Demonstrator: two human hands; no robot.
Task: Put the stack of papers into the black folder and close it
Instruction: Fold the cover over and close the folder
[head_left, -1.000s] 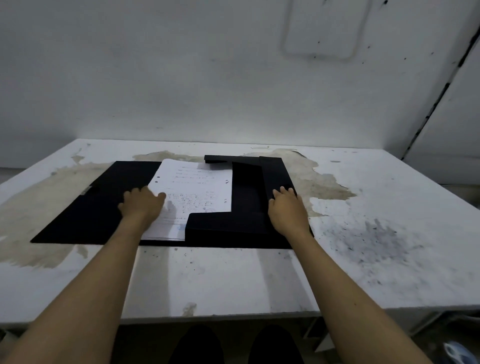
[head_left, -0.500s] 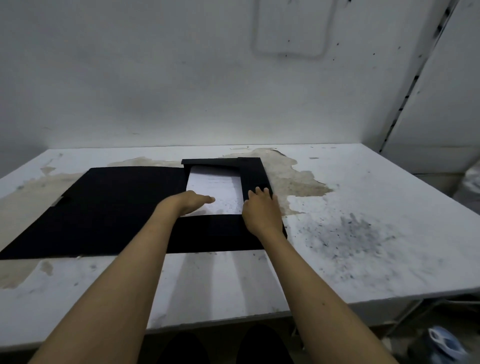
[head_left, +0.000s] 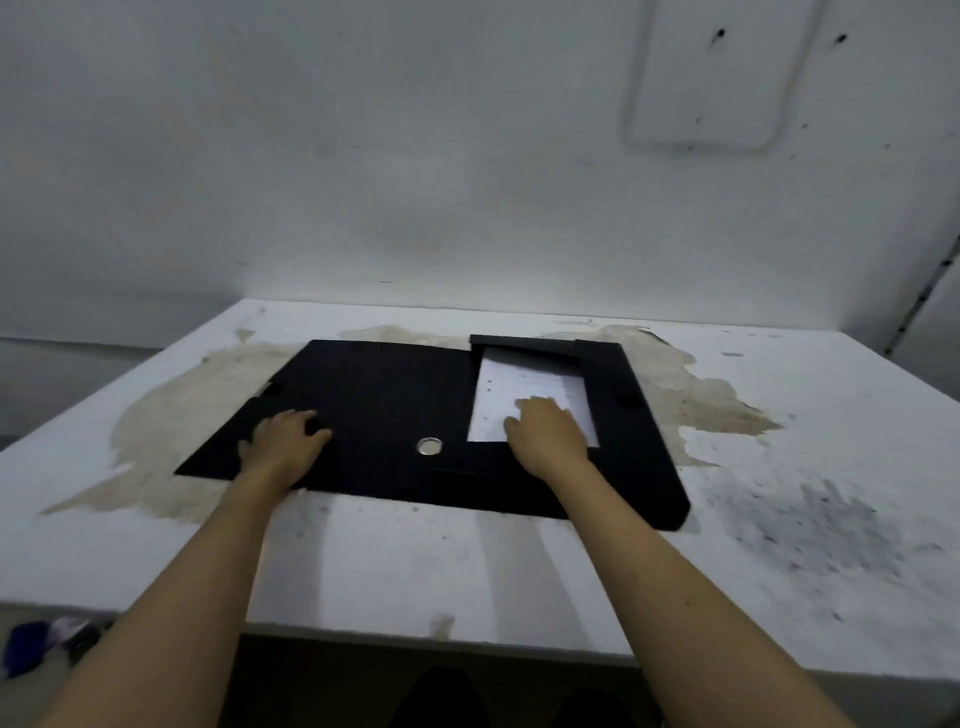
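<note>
Black folder (head_left: 384, 410) lies open on stained worktop (head_left: 779, 519). Papers (head_left: 524, 395) sit in its right half. Right hand (head_left: 548, 439) flat on papers, left hand (head_left: 283, 441) flat on cover; neither grasping.

A single wide-angle view looks forward and down from the person's head, standing at the near edge of the white table (head_left: 519, 582). The black folder (head_left: 384, 410) lies just beyond centre, toward 12 o'clock; the left hand (head_left: 283, 447) reaches in from 7 o'clock, the right hand (head_left: 548, 436) from 5 o'clock. The wall fills the upper half. The table's far corners bend, probably from lens distortion. No second view shares the scene.
</note>
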